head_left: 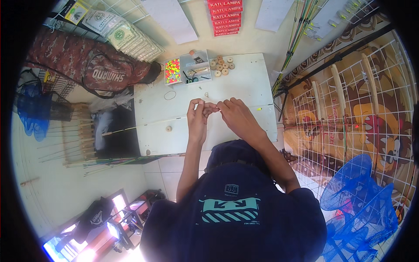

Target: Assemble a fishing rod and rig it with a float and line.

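Over the white table (248,87), my left hand (197,120) and my right hand (238,114) meet with fingertips pinched together. Whatever they hold between them is too small to make out. From the left, a thin rod (144,126) with a pale handle runs toward my left hand; whether it is gripped there I cannot tell. A loop of thin line (170,95) lies on the tabletop beyond my left hand, and a small ring-like piece (206,94) sits just past my fingertips. One round wooden piece (169,129) rests left of my left wrist.
At the table's far side stands a white divided box (203,80) with colourful small floats (173,71) and tools. Beside it are several round wooden pieces (224,65). A yellow-green bit (259,109) lies right. Wire racks (345,109), blue nets (358,209) and a rod bag (91,65) surround the table.
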### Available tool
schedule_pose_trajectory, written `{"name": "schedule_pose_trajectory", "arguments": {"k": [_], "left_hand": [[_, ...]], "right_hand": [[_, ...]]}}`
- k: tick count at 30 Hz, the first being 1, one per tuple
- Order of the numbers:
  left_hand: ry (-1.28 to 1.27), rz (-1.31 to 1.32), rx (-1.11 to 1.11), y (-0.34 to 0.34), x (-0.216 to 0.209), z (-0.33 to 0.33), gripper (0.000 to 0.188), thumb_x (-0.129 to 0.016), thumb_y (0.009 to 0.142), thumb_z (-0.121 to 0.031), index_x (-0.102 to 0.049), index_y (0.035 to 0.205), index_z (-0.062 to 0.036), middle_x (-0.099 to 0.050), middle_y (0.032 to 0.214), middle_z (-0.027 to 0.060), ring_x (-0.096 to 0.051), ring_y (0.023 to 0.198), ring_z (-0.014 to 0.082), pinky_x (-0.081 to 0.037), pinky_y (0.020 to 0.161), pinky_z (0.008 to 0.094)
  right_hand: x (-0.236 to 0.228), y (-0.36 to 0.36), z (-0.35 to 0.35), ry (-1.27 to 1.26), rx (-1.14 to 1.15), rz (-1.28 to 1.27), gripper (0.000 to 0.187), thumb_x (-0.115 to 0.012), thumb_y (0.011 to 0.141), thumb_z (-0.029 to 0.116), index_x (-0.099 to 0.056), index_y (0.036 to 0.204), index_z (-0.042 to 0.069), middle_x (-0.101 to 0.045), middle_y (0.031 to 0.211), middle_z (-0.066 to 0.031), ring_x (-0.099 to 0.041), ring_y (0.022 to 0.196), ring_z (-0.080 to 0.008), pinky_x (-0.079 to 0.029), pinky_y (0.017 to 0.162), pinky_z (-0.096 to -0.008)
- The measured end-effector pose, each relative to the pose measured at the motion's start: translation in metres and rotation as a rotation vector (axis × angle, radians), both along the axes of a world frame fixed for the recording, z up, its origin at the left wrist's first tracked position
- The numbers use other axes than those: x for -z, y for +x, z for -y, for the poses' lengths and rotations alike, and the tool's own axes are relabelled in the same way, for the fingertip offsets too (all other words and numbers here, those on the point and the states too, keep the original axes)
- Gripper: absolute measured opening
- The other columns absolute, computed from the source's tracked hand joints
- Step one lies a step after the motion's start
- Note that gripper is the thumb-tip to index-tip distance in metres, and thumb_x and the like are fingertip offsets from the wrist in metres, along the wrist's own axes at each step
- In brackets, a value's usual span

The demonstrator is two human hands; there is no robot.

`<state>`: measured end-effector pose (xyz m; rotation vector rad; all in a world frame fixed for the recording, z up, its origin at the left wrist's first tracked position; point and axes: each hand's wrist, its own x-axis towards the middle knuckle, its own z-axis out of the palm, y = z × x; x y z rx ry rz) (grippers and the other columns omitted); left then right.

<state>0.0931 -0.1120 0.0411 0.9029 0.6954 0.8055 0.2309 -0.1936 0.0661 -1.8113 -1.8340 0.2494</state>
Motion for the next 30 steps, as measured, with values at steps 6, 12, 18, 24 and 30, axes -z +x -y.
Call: {"name": "schedule_pose_trajectory", "arguments": {"k": [6, 12, 18, 24, 30], "left_hand": [[0.013, 0.066, -0.026, 0.011, 0.015, 0.001, 0.013, -0.044, 0.103, -0.021, -0.046, 0.103, -0.0081, -0.065, 0.094, 0.0139, -0.063, 0.088, 0.0211, -0.049, 0.088, 0.0362], [0.054, 0.057, -0.025, 0.027, 0.024, 0.005, 0.014, -0.044, 0.103, -0.022, -0.045, 0.104, -0.0084, -0.066, 0.098, 0.0161, -0.062, 0.090, 0.0215, -0.047, 0.090, 0.0370], [0.248, -0.214, 0.154, 0.024, 0.027, -0.001, 0.016, -0.040, 0.105, -0.022, -0.039, 0.108, -0.0061, -0.065, 0.095, 0.0160, -0.063, 0.083, 0.0190, -0.050, 0.082, 0.0343], [0.453, -0.426, 0.396, 0.024, 0.013, -0.003, 0.006, -0.037, 0.104, -0.011, -0.037, 0.106, -0.0057, -0.065, 0.078, 0.0140, -0.063, 0.067, 0.0188, -0.048, 0.063, 0.0309], [0.331, -0.393, 0.518, 0.013, 0.001, -0.011, 0.009, -0.040, 0.104, -0.014, -0.042, 0.103, -0.0052, -0.063, 0.075, 0.0110, -0.060, 0.071, 0.0153, -0.048, 0.067, 0.0293]], "right_hand": [[0.004, 0.005, 0.002, -0.049, 0.040, 0.007, 0.016, -0.052, 0.085, 0.002, -0.056, 0.100, 0.001, -0.063, 0.078, -0.0125, -0.057, 0.081, -0.0263, -0.045, 0.074, -0.0382], [0.016, 0.012, 0.008, -0.045, 0.068, -0.059, 0.015, -0.057, 0.086, 0.004, -0.054, 0.100, 0.000, -0.063, 0.082, -0.0155, -0.057, 0.082, -0.0304, -0.045, 0.080, -0.0418], [0.005, 0.017, 0.009, -0.077, 0.053, -0.152, 0.010, -0.058, 0.086, 0.005, -0.056, 0.095, 0.002, -0.063, 0.082, -0.0137, -0.056, 0.083, -0.0306, -0.046, 0.079, -0.0421], [0.007, 0.029, 0.010, -0.056, 0.065, -0.341, 0.013, -0.064, 0.084, 0.006, -0.056, 0.094, 0.003, -0.062, 0.081, -0.0105, -0.056, 0.082, -0.0285, -0.047, 0.076, -0.0387], [0.016, 0.041, 0.010, -0.114, 0.020, -0.626, 0.015, -0.069, 0.081, 0.005, -0.065, 0.095, 0.004, -0.066, 0.084, -0.0111, -0.061, 0.086, -0.0289, -0.048, 0.079, -0.0381]]}}
